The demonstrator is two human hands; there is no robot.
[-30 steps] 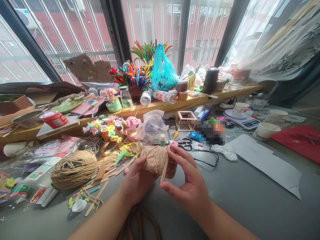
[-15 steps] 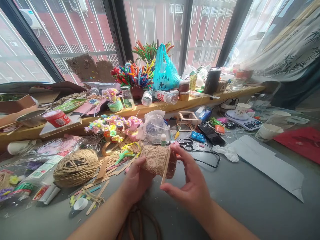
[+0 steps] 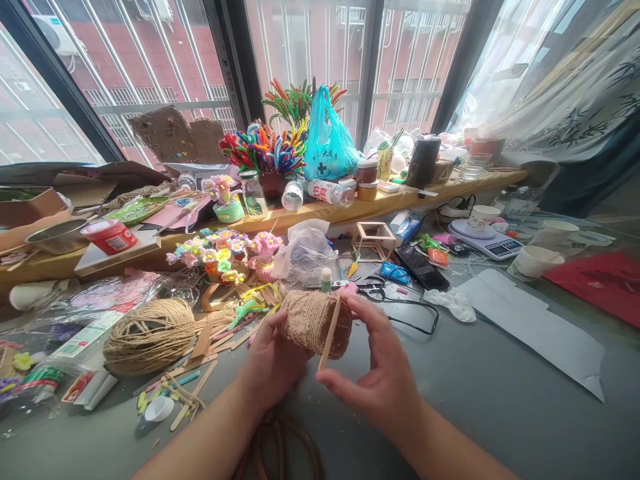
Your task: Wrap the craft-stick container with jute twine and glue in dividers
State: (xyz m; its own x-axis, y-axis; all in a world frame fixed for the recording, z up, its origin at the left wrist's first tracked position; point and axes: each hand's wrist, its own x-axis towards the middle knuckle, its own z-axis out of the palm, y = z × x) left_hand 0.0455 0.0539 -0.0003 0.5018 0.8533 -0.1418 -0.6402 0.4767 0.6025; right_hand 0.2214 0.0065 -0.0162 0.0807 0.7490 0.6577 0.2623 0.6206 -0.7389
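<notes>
My left hand (image 3: 275, 357) is wrapped round a twine-covered cup (image 3: 310, 323), which lies on its side with its brown open end facing right. In my right hand (image 3: 377, 353) a flat wooden craft stick (image 3: 330, 333) is pinched end to end between thumb and fingers. The stick stands slanted across the cup's open end; whether it touches the rim I cannot tell. A bit of pink (image 3: 349, 289) shows at the right fingertips. Behind the cup is a small glue stick (image 3: 326, 280). Left of my left hand lies a ball of twine (image 3: 149, 337).
Loose craft sticks (image 3: 203, 340) and a white cap (image 3: 159, 409) lie on the left. Scissors (image 3: 373, 291), a phone (image 3: 423, 268), a kitchen scale (image 3: 485, 240) and white card (image 3: 535, 333) are on the right. Colourful flowers (image 3: 220, 257) and a blue bag (image 3: 330, 143) stand farther back.
The craft stick has shifted slightly left across the cup's open end, and more of the opening shows. Both hands keep their hold. The view has moved a little.
</notes>
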